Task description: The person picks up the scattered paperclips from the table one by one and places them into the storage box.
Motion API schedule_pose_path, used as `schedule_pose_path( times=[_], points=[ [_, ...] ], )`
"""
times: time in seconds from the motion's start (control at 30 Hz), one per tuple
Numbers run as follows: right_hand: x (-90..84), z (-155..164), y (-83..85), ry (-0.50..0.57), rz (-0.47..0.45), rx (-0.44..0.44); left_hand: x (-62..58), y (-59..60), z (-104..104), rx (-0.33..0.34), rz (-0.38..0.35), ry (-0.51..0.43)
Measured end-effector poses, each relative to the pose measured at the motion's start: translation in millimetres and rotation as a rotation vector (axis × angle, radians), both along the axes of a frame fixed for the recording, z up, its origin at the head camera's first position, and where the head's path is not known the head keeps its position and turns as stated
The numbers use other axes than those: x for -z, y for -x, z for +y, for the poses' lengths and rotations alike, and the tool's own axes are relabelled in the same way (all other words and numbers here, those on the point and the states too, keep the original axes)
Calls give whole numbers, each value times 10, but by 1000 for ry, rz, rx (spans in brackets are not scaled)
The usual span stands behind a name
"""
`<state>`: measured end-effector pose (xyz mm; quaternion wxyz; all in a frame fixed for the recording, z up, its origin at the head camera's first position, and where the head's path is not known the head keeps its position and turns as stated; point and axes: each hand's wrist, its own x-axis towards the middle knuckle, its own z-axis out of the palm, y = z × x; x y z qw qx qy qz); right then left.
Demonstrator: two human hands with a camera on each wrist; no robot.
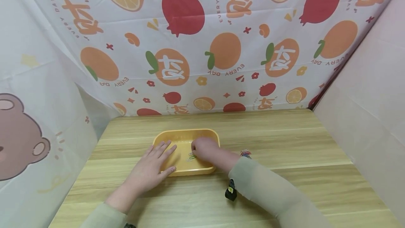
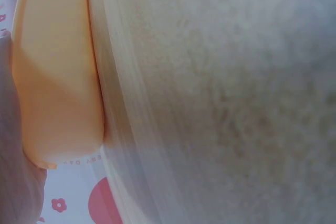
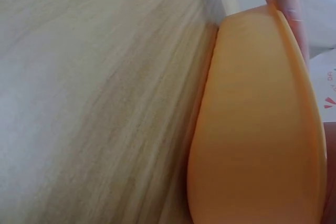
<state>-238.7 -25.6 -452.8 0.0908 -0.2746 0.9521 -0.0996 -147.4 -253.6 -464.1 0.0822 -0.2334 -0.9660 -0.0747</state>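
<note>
A shallow yellow-orange tray [image 1: 180,172] sits on the wooden table. My left hand [image 1: 151,168] lies over its left rim with the fingers spread and straight; in the left wrist view part of that hand [image 2: 18,182] shows beside the tray's outer wall [image 2: 60,77]. Inside the tray on the right is my right hand [image 1: 205,148], its fingers curled downward. A few small paper clips [image 1: 192,157], one of them green, lie on the tray floor by those fingers. The fingertips are hidden, so whether they pinch a clip is unclear. The tray's wall [image 3: 257,119] fills much of the right wrist view.
A small pile of coloured paper clips [image 1: 245,153] lies on the table [image 1: 284,136] right of the tray, close to my right forearm. Behind the table hangs a fruit-print cloth [image 1: 202,62], and pale cloths flank both sides. A black strap [image 1: 231,192] hangs at my right cuff.
</note>
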Motion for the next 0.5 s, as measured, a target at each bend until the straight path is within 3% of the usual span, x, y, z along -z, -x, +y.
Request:
schedule_pose_path(
  times=[0.5],
  points=[
    [47,-29,-24,-15,19,4,1,8,-2,6,2,-9]
  ],
)
